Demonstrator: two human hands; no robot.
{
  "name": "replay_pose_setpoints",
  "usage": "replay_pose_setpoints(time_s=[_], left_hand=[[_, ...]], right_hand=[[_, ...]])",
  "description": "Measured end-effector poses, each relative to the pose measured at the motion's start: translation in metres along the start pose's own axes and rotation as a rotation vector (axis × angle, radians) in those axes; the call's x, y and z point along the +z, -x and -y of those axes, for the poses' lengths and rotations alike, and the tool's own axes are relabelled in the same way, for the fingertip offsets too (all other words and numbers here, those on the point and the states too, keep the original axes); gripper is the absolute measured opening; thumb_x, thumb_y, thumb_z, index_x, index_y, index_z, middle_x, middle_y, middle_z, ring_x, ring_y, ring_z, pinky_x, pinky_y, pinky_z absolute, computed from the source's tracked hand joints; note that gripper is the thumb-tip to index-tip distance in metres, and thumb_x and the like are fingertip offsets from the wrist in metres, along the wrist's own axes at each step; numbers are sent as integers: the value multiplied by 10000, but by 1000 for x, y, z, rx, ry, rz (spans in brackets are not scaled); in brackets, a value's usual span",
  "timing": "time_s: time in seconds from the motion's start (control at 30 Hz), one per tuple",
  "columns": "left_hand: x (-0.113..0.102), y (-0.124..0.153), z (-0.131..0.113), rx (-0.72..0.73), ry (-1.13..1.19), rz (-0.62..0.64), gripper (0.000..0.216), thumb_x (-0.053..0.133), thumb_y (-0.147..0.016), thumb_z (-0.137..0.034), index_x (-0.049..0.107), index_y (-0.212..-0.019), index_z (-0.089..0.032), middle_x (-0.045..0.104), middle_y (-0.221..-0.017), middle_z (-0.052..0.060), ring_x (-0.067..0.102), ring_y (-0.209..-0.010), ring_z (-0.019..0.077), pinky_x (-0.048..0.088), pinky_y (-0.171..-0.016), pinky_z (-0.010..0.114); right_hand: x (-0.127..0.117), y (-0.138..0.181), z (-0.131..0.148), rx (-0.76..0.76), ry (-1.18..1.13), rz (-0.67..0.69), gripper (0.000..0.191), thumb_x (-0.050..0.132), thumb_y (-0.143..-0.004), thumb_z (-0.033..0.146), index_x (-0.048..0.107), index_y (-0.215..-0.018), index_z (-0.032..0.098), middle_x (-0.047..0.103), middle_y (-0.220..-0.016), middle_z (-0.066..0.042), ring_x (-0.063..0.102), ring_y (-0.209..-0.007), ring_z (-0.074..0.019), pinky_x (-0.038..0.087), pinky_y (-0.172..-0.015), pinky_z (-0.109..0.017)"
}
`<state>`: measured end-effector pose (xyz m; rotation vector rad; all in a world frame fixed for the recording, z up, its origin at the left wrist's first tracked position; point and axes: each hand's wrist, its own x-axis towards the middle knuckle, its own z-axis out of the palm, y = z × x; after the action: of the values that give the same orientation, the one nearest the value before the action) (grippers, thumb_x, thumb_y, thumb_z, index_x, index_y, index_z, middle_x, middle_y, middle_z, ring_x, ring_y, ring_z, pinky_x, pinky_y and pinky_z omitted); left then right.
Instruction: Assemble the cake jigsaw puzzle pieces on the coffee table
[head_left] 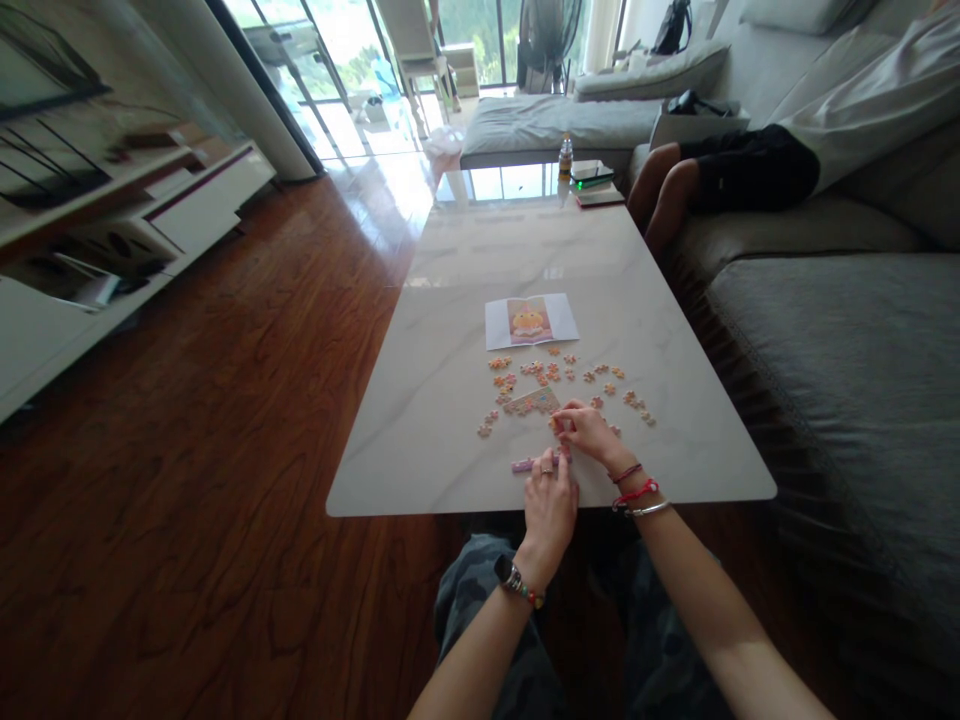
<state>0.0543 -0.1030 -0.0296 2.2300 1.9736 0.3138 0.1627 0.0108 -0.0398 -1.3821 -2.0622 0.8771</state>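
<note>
My left hand (550, 500) rests on the table with its fingers stretched out, the fingertips pressing on a narrow purple strip of joined puzzle pieces (522, 466). Just above and to the right, my right hand (589, 432) is closed in a pinch on a small orange-pink puzzle piece (554, 425), partly hidden by the fingers. Close beyond it lies a larger joined section of puzzle (531, 401), pale with a stepped lower edge. Loose pink and orange puzzle pieces (544, 372) are scattered around that section, several of them to its right.
A creased sheet with a printed picture (529, 320) lies beyond the pieces on the white marbled table (420, 400). At the far end stand a bottle (565, 160) and a phone (592, 174). A person (750, 180) sits on the grey sofa (840, 330) at the right.
</note>
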Motion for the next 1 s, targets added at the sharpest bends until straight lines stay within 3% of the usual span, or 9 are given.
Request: replay_pose_setpoints(time_s=[0.2, 0.33, 0.43, 0.6, 1.0], left_hand=[[-10, -14, 6, -54, 127, -51, 422, 436, -787, -218, 415, -1209, -207, 444, -1216, 115, 445, -1091, 245, 427, -859, 388], [-26, -56, 17, -103, 318, -177, 335, 422, -796, -246, 470, -1117, -164, 503, -1089, 115, 512, -983, 202, 441, -831, 337], [-43, -91, 23, -146, 446, -249, 226, 415, -793, -256, 518, -959, -143, 536, -947, 98, 541, -889, 181, 449, -789, 317], [-65, -119, 28, -254, 563, -277, 166, 442, -771, -283, 512, -835, -147, 544, -813, 70, 545, -783, 174, 442, -732, 316], [-77, -126, 28, -287, 613, -284, 188, 435, -769, -290, 480, -883, -146, 550, -826, 75, 533, -738, 166, 424, -709, 300]], right_hand=[[-19, 5, 6, 46, -85, -198, 204, 513, -735, 178, 635, -899, 167, 605, -857, -58, 534, -559, -96, 454, -590, -241], [-44, -6, 14, 69, -139, -411, 252, 484, -765, 345, 628, -829, 149, 636, -759, -73, 578, -620, -152, 455, -574, -260], [-61, -22, 22, 61, -107, -493, 300, 480, -749, 412, 629, -767, 153, 646, -685, -68, 587, -611, -172, 448, -569, -271], [-72, -35, 34, 56, -100, -515, 335, 477, -729, 452, 638, -738, 159, 656, -650, -68, 590, -572, -178, 447, -554, -276], [-73, -34, 29, 55, -106, -484, 321, 490, -721, 449, 637, -738, 163, 668, -699, -78, 607, -619, -194, 456, -588, -292]])
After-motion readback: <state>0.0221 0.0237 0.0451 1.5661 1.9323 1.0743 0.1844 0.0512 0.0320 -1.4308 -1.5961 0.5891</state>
